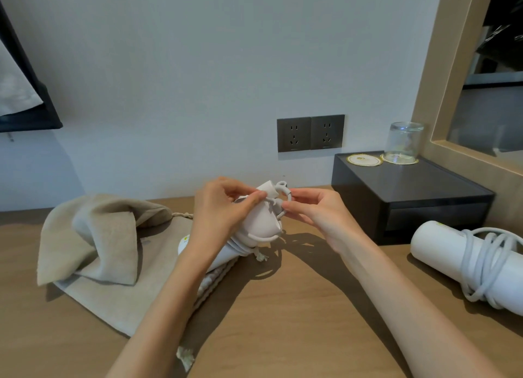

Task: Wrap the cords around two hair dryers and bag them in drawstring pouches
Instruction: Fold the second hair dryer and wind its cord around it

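A white hair dryer (260, 222) is held above the wooden table (283, 307), cord coiled around it. My left hand (223, 210) grips its body, thumb and fingers pinching near the top. My right hand (311, 207) pinches the white cord end (285, 192) beside the dryer. Two beige drawstring pouches (107, 250) lie under and left of the dryer, the upper one crumpled. A second white hair dryer (441, 246) with its cord wound around it lies at the table's right edge.
A black box (410, 196) stands at the back right with two coasters and an upturned glass (404, 142) on it. Two wall sockets (310, 132) sit behind. A wooden mirror frame (441, 94) rises at the right.
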Demonstrator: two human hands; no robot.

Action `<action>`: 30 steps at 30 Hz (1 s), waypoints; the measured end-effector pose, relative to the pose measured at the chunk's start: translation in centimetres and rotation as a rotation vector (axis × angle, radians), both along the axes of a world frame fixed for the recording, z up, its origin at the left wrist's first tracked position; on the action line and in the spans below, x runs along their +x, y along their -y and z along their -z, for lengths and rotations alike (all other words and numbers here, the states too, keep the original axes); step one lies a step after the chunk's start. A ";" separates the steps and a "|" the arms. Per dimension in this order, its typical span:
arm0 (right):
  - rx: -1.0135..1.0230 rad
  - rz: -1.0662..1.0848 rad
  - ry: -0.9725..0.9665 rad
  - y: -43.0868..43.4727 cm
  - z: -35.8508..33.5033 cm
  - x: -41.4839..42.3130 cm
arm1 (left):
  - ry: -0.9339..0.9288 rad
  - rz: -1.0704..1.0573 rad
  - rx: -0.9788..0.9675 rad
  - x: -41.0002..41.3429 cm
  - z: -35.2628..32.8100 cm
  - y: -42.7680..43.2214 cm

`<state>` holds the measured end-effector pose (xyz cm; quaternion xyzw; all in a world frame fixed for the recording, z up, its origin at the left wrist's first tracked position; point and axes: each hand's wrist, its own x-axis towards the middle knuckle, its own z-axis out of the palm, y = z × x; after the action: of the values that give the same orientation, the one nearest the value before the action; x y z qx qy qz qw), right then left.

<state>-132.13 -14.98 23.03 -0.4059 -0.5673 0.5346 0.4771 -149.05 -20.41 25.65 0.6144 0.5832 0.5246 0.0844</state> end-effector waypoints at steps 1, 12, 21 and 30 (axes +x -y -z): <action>0.002 0.004 0.002 -0.1 0.0 0.0 | 0.009 0.003 -0.015 -0.1 -0.3 -0.1; 0.052 -0.011 0.017 -0.1 0.0 0.0 | 0.046 -0.006 -0.190 0.1 -1.0 -2.2; 0.052 -0.013 0.046 -0.3 0.2 -0.3 | 0.036 0.090 -0.093 -2.2 0.7 -1.4; 0.057 0.053 0.052 -0.6 1.3 -1.1 | -0.046 0.250 -0.207 -5.1 3.2 -0.1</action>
<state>-133.23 -14.37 21.71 -0.4206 -0.5835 0.4949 0.4876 -154.20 -20.26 22.43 0.6822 0.5549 0.4328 0.1984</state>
